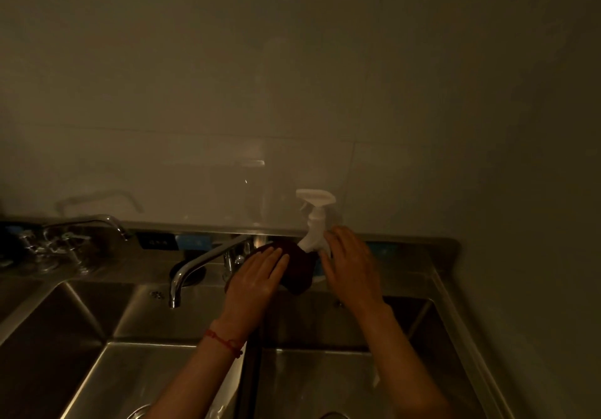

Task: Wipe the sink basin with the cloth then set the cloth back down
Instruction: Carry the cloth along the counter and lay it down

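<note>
A dark maroon cloth (297, 270) lies bunched on the back ledge of the steel sink (325, 321), just behind the right basin. My left hand (260, 274) rests flat on the cloth's left side, fingers extended. My right hand (353, 267) is beside the cloth's right edge, fingers apart, close to the base of a white spray bottle (313, 220). Whether the right hand touches the bottle or the cloth is unclear. The scene is dim.
A chrome faucet (201, 265) curves leftward over the divider between basins. A second faucet with handles (74, 236) stands at the far left. The middle basin (146, 370) and right basin (325, 379) lie below my arms. A pale wall rises behind.
</note>
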